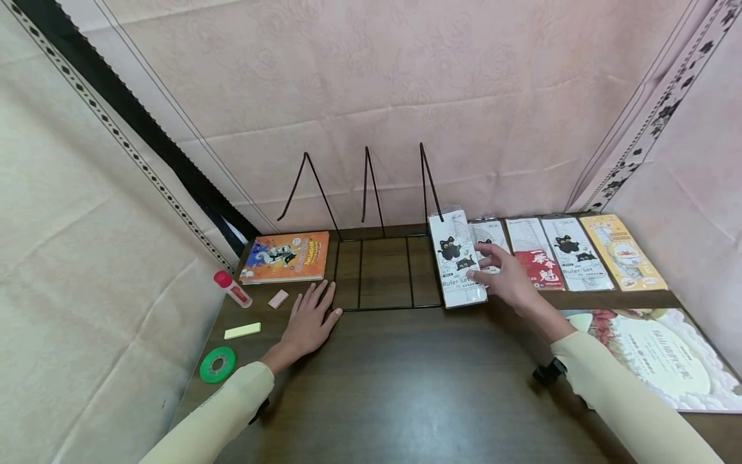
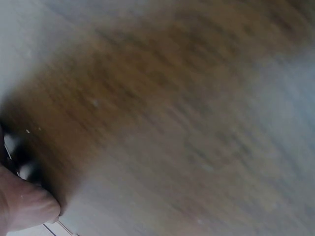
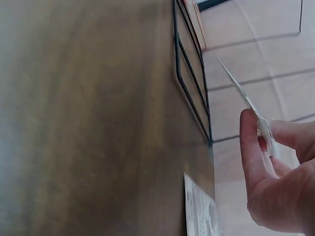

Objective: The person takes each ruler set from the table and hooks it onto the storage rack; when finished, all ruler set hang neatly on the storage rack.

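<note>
My right hand [image 1: 513, 280] pinches a packaged ruler set [image 1: 455, 258] with black cats on its white card, between thumb and fingers at its right edge. In the right wrist view the ruler set [image 3: 241, 91] appears edge-on, raised above the tabletop. It overlaps the right end of a black wire rack [image 1: 385, 308] that has several upright loops. Flat on the wood, my left hand [image 1: 308, 324] rests with fingers extended near the rack's front left corner. Only part of the left thumb [image 2: 29, 204] enters the blurred left wrist view.
An orange book [image 1: 290, 256] lies left of the rack. Nearby are a red-capped glue stick [image 1: 233, 289], a pink eraser [image 1: 278, 299], a yellow strip [image 1: 242, 330] and green tape [image 1: 218, 365]. Several packets, including a yellow one [image 1: 623, 251], line the right. A floral sheet [image 1: 655, 357] lies in front.
</note>
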